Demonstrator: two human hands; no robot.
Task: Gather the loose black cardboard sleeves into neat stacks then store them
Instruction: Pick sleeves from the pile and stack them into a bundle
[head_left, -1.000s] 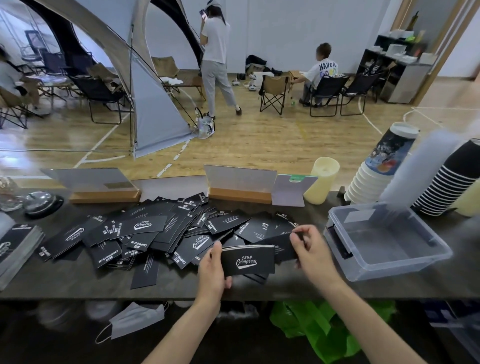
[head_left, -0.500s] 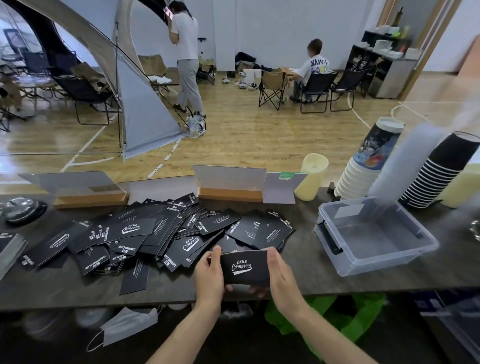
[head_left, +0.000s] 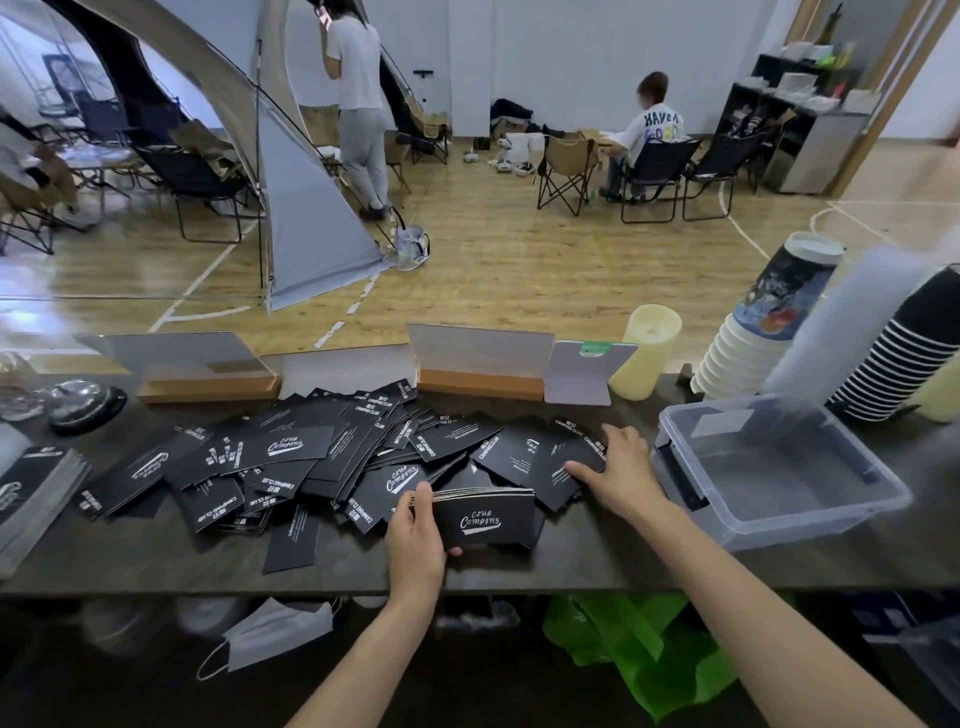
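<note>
L hand (head_left: 415, 540): fingers (head_left: 425, 500) were curled round the left end of a small squared stack of sleeves (head_left: 485, 517), thumb on top, white logo facing up. The stack sat near the front edge of the tabletop (head_left: 597, 564), approx mid-width, over other sleeves; couldn't tell if it touched them. R hand (head_left: 621, 470): fingers (head_left: 582, 470) were stretched out almost flat, resting on a loose sleeve (head_left: 558, 462) at the right end of the pile, gripping nothing.

The loose pile (head_left: 311, 457) spread from the middle twd the left edge, sleeves overlapping at all angles. A clear plastic bin (head_left: 831, 525) stood just right of the R hand, twd the right edge. At the back right corner leaned white paper cups (head_left: 737, 358) & black cups (head_left: 904, 358). Along the back edge: a cream cylinder (head_left: 644, 353) & a sign stand (head_left: 480, 382) w/ a wooden base. A bell (head_left: 83, 402) sat back left.
</note>
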